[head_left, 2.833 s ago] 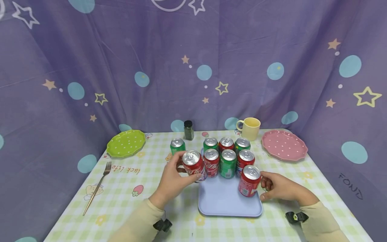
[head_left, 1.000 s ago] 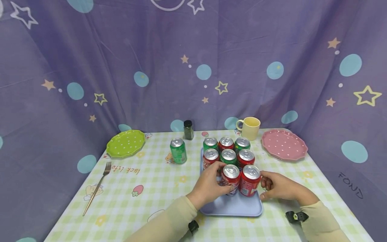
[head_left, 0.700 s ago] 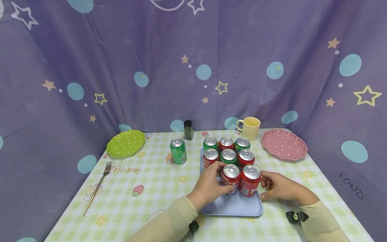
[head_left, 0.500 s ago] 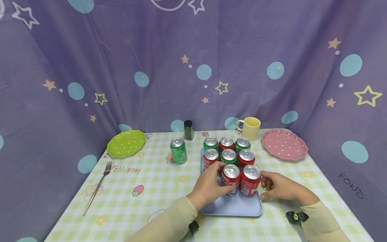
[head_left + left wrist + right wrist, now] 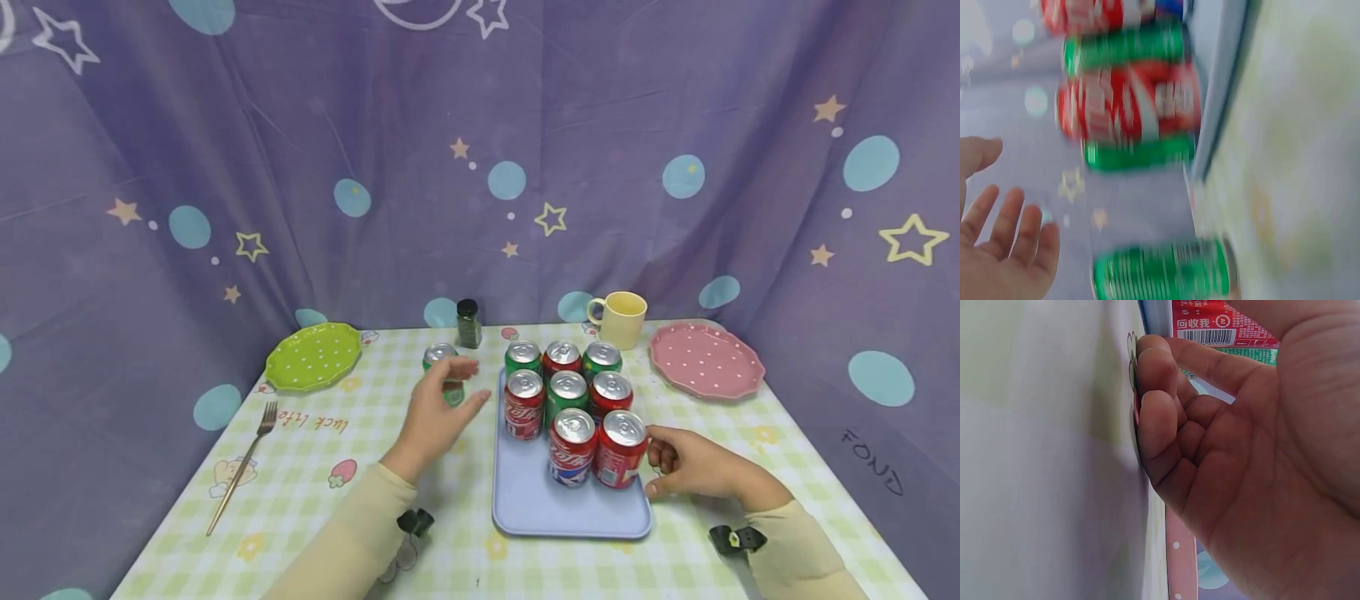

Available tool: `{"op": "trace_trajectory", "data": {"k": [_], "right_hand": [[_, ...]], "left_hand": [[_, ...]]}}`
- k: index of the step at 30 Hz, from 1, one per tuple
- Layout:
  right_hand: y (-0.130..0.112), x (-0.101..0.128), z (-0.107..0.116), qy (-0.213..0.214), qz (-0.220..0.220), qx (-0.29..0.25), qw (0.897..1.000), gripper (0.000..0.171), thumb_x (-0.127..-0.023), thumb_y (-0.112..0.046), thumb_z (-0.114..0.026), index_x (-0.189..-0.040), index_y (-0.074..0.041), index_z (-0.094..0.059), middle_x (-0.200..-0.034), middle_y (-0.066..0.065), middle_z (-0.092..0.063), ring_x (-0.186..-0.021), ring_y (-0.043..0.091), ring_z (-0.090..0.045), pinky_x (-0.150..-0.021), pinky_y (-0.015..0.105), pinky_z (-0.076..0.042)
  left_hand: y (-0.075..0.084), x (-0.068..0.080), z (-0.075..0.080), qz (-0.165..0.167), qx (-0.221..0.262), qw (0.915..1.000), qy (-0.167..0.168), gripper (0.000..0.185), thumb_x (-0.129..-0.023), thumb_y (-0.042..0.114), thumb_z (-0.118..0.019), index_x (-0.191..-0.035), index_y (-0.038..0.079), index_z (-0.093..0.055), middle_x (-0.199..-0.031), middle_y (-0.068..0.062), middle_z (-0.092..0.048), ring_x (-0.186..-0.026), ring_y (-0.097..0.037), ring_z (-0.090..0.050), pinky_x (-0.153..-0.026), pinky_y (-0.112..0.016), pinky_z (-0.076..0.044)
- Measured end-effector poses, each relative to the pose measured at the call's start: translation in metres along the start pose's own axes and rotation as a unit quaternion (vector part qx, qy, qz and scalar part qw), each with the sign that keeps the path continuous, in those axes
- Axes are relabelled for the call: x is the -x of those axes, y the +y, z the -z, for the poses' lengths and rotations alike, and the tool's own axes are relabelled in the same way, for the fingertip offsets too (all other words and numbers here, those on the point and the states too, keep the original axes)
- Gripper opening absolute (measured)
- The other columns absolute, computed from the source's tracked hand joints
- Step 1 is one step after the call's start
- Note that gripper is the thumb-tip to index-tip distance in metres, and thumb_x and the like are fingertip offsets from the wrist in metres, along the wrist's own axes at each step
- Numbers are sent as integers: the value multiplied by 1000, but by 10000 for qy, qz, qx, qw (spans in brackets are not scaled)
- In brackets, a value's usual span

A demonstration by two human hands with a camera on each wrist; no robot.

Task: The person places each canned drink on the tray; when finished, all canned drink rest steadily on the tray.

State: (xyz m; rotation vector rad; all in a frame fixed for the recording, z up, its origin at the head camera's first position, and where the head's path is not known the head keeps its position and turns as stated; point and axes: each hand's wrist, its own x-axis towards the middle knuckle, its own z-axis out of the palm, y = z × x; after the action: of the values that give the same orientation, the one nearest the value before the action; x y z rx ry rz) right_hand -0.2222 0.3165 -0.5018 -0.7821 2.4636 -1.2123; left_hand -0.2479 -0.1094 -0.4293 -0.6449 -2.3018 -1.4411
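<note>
the left hand (image 5: 435, 408) hovers spread, fingers straight, just before a lone green can (image 5: 442, 357) on the checked desk (image 5: 337, 492). the right hand (image 5: 693, 467), fingers curled, rests beside a red can (image 5: 619, 450) on the blue tray (image 5: 570, 512). purple starry curtains hang behind.

The left hand (image 5: 997, 244) is seen at the lower left, fingers spread and nothing held; a blurred green can (image 5: 1163, 278) is seen beside it; red and green cans (image 5: 1129, 109) are stacked above, against the tray's edge (image 5: 1219, 106).
</note>
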Motion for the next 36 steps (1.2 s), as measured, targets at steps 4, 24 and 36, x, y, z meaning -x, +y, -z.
{"op": "trace_trajectory", "data": {"k": [4, 24, 36], "right_hand": [[0, 0, 0, -20, -23, -40, 10000, 48, -78, -22, -94, -106, -3, -59, -88, 11, -60, -72, 14, -55, -61, 26, -49], [-1, 1, -1, -12, 63, -125, 9999, 46, -78, -20, -93, -104, -4, -59, -87, 11, -60, -71, 12, -55, -59, 26, -49], [0, 0, 0, -5, 22, -46, 10000, 48, -78, -21, -93, -105, -3, -59, -87, 12, -60, -71, 14, -55, -60, 26, -48]], "left_hand": [[-28, -14, 31, 256, -332, 9977, 539, 52, -92, 12, -83, -137, 4, -57, -136, -14, -60, -129, -34, -55, -110, -56, -45], [-110, -28, 30, 2261, -288, 9712, -701, 88, -89, 30, -87, -159, 18, -34, -153, -15, -50, -139, -42, -49, -111, -59, -44], [-95, -17, 23, 1998, -308, 9793, -105, 83, -84, 31, -91, -151, 16, -45, -141, -13, -56, -125, -37, -60, -101, -53, -53]]}}
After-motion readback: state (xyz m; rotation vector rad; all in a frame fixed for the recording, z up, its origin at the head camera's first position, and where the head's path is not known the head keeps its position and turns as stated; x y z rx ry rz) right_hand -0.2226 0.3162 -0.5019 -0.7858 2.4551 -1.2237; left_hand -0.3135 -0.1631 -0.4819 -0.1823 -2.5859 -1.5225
